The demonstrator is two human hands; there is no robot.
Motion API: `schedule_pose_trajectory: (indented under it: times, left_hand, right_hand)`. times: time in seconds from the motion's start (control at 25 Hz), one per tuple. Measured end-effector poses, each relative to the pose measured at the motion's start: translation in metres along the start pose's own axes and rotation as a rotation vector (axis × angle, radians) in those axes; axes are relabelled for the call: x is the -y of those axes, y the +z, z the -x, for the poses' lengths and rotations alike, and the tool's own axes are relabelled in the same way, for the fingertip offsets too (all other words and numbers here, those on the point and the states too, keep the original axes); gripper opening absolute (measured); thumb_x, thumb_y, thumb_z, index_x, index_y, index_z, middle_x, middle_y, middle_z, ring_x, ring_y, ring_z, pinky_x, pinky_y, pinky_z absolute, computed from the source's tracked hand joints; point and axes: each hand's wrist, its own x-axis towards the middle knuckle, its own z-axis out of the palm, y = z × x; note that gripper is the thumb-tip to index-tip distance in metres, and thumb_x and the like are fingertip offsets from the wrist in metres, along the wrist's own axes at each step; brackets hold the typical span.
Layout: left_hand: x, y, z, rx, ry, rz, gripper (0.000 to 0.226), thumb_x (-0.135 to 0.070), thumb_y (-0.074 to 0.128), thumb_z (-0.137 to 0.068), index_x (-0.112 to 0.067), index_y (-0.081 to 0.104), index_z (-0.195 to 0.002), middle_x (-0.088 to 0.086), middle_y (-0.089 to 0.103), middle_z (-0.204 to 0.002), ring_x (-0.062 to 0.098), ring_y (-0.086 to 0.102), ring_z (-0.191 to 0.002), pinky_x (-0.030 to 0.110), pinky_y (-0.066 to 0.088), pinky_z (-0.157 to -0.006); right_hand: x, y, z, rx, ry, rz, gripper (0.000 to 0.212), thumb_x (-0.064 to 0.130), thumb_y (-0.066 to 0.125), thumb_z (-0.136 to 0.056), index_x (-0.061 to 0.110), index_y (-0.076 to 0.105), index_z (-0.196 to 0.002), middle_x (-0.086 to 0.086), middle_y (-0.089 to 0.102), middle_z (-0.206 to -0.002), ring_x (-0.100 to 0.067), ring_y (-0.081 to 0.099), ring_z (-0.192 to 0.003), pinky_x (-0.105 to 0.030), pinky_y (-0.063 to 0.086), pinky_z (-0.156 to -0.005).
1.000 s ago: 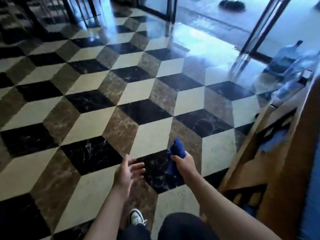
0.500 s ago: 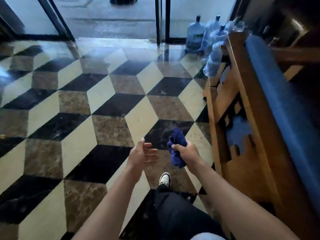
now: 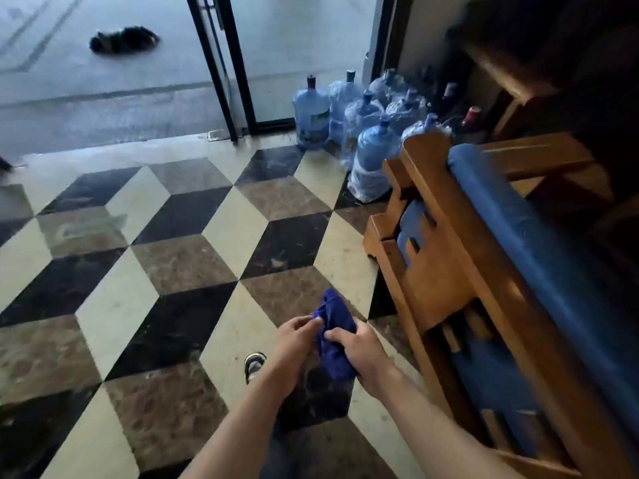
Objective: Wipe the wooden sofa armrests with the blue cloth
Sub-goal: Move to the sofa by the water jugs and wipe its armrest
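Note:
The blue cloth (image 3: 334,335) is bunched up in front of me, low in the middle of the view. My right hand (image 3: 359,350) grips it from the right, and my left hand (image 3: 294,340) pinches its upper left edge. Both hands are over the floor, left of the wooden sofa (image 3: 446,271). The sofa's wooden frame has a carved side panel and a blue cushion (image 3: 525,229) along its top. The hands do not touch the sofa.
Several blue water jugs (image 3: 373,157) stand past the sofa's far end, beside a black-framed glass door (image 3: 221,63). The floor (image 3: 173,271) has a cube-pattern tile. My shoe (image 3: 254,366) shows below my hands. A dark furry shape (image 3: 124,39) lies outside.
The view has swung right, bringing the sofa and water jugs into sight. My left hand, open and apart from the cloth before, has closed on it beside my right hand.

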Motion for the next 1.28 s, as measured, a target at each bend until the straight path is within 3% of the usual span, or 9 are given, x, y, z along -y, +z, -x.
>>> schedule_pose_trajectory:
  times: [0.32, 0.56, 0.72, 0.8, 0.88, 1.0, 1.08, 1.2, 1.28]
  left_hand:
    - [-0.183, -0.013, -0.214, 0.205, -0.032, -0.091, 0.029, -0.027, 0.069, -0.092, 0.000, 0.073, -0.102, 0.022, 0.078, -0.092, 0.028, 0.075, -0.078, 0.037, 0.060, -0.065]
    - [-0.313, 0.052, -0.350, 0.241, -0.094, -0.173, 0.032, -0.037, 0.060, -0.097, -0.008, 0.074, -0.096, 0.023, 0.076, -0.103, 0.038, 0.072, -0.098, 0.056, 0.055, -0.094]
    - [-0.366, 0.119, -0.463, 0.267, -0.111, -0.300, 0.027, -0.028, 0.059, -0.100, -0.006, 0.074, -0.097, 0.022, 0.077, -0.099, 0.035, 0.073, -0.092, 0.051, 0.059, -0.087]
    - [-0.385, 0.149, -0.509, 0.279, -0.125, -0.436, 0.022, -0.020, 0.060, -0.099, 0.000, 0.070, -0.102, 0.021, 0.076, -0.096, 0.031, 0.073, -0.079, 0.039, 0.063, -0.066]
    - [-0.397, 0.193, -0.563, 0.336, -0.140, -0.603, 0.019, -0.009, 0.062, -0.097, 0.007, 0.066, -0.106, 0.023, 0.072, -0.092, 0.026, 0.069, -0.067, 0.029, 0.056, -0.047]
    - [-0.400, 0.264, -0.608, 0.498, -0.172, -0.775, 0.010, -0.006, 0.061, -0.096, 0.002, 0.068, -0.096, 0.015, 0.071, -0.081, 0.019, 0.065, -0.062, 0.027, 0.053, -0.050]
    - [-0.389, 0.314, -0.634, 0.621, -0.183, -0.900, 0.018, -0.004, 0.058, -0.097, -0.008, 0.064, -0.080, -0.003, 0.070, -0.061, 0.006, 0.062, -0.056, 0.028, 0.048, -0.057]
    - [-0.361, 0.370, -0.687, 0.738, -0.317, -1.033, 0.017, -0.004, 0.047, -0.101, -0.008, 0.062, -0.097, -0.003, 0.070, -0.073, 0.010, 0.064, -0.067, 0.034, 0.052, -0.075]
    - [-0.353, 0.394, -0.709, 0.800, -0.393, -1.066, 0.017, -0.007, 0.054, -0.099, -0.003, 0.066, -0.110, 0.007, 0.068, -0.082, 0.018, 0.063, -0.070, 0.029, 0.053, -0.067]
  right_hand:
    - [0.147, 0.057, -0.189, -0.264, -0.039, -0.024, 0.016, 0.004, 0.071, -0.089, 0.008, 0.072, -0.104, -0.018, 0.077, -0.107, -0.026, 0.074, -0.091, -0.037, 0.059, -0.081]
    - [0.233, 0.033, -0.336, -0.422, -0.034, -0.149, 0.016, 0.014, 0.071, -0.092, 0.006, 0.072, -0.106, -0.007, 0.080, -0.095, -0.019, 0.077, -0.087, -0.028, 0.059, -0.070]
    - [0.263, -0.020, -0.460, -0.471, 0.050, -0.285, 0.016, 0.018, 0.069, -0.093, 0.010, 0.074, -0.106, -0.007, 0.081, -0.096, -0.021, 0.077, -0.090, -0.036, 0.063, -0.076]
    - [0.284, -0.044, -0.505, -0.552, 0.088, -0.311, 0.013, 0.018, 0.069, -0.093, 0.011, 0.074, -0.103, -0.012, 0.079, -0.101, -0.027, 0.075, -0.095, -0.043, 0.060, -0.088]
    - [0.302, -0.076, -0.545, -0.715, 0.072, -0.289, 0.009, 0.019, 0.072, -0.092, 0.014, 0.073, -0.099, -0.009, 0.079, -0.100, -0.023, 0.074, -0.095, -0.038, 0.057, -0.087]
    - [0.320, -0.103, -0.570, -1.013, 0.029, -0.127, 0.010, 0.029, 0.073, -0.091, 0.025, 0.070, -0.100, 0.014, 0.074, -0.091, 0.000, 0.066, -0.084, -0.017, 0.049, -0.078]
    - [0.320, -0.102, -0.586, -1.234, 0.040, 0.004, 0.031, 0.030, 0.071, -0.094, 0.026, 0.068, -0.124, 0.019, 0.070, -0.114, 0.008, 0.060, -0.103, 0.002, 0.037, -0.087]
    - [0.302, -0.088, -0.631, -1.418, 0.127, 0.238, 0.068, 0.003, 0.074, -0.087, 0.018, 0.051, -0.149, 0.005, 0.047, -0.156, -0.010, 0.040, -0.147, -0.025, 0.039, -0.115]
    - [0.288, -0.085, -0.661, -1.472, 0.323, 0.297, 0.075, -0.006, 0.076, -0.081, 0.013, 0.050, -0.150, -0.005, 0.041, -0.161, -0.028, 0.032, -0.152, -0.051, 0.042, -0.115]
